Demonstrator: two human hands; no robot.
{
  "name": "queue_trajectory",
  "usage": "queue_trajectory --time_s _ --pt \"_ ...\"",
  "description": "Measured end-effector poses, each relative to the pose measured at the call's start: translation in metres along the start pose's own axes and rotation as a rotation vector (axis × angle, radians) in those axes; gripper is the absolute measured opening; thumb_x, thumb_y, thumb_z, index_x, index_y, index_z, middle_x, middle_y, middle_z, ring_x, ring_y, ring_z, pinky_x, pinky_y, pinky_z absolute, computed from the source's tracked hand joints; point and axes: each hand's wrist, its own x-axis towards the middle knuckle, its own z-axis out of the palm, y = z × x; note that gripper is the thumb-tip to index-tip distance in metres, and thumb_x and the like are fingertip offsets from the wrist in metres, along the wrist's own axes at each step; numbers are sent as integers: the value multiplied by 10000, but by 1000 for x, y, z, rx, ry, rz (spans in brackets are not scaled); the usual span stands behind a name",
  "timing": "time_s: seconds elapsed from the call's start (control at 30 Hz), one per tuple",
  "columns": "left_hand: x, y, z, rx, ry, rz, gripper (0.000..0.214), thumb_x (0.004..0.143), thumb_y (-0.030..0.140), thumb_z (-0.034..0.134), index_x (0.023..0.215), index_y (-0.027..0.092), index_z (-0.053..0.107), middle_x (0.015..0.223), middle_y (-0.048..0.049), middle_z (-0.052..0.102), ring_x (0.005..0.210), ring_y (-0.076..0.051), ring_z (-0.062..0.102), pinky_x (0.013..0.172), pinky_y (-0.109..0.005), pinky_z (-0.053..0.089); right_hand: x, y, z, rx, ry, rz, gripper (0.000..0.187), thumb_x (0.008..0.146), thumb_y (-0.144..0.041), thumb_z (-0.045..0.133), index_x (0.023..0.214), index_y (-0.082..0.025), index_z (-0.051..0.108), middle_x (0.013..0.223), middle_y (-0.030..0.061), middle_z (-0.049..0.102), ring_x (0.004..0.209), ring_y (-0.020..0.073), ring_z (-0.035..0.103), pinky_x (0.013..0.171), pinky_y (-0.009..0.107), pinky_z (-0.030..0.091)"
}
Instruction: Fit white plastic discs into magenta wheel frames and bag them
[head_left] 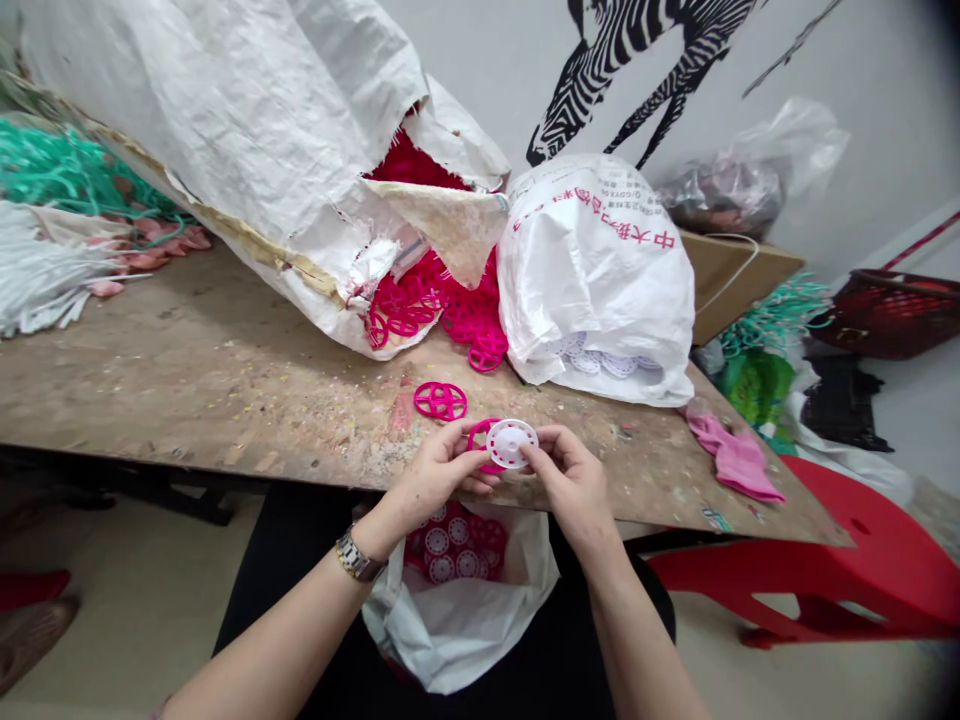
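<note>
My left hand (441,470) pinches a pink plastic ring with spokes (478,436) just above the table's front edge. Between the fingers of my right hand (574,478) is a white perforated plastic disc (512,443), which overlaps the right side of the pink ring. Whether the two are joined I cannot tell. Pink spoked wheels (440,401) lie on the table just beyond my hands. Below, an open white sack (457,640) on my lap holds several pink wheels with white discs (442,540) on them.
A big torn white sack (247,130) spills pink wheels (480,320) onto the wooden table (225,390). Beside it, a white bag (600,280) shows white discs at its mouth. A pink glove-like cloth (739,455) lies at right, near a red stool (862,570).
</note>
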Motion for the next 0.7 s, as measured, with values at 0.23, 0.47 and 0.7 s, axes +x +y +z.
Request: queue_trajectory --time_s 0.23,0.47,0.7 --pt "-3 -4 2 29 1 51 358 848 290 671 1179 181 590 970 -40 726 712 -131 708 676 -242 593 -13 6 10 -302 60 -147 263 859 -358 665 1067 -199 632 895 39 647 745 177 603 691 311 497" --pt "-9 -8 -3 101 -67 110 299 900 293 620 1187 209 612 1022 -36 690 787 -137 687 714 -257 594 -16 -1 5 -200 -30 -113 283 904 -386 603 1118 -217 679 1068 70 704 944 217 643 815 332 494" --pt "-12 -8 -2 216 -129 172 317 940 364 572 1227 231 601 1053 -42 649 826 -160 673 693 -273 594 -21 -9 6 -118 -61 -24 205 885 -373 629 1006 -221 694 929 24 718 820 189 649 739 300 488"
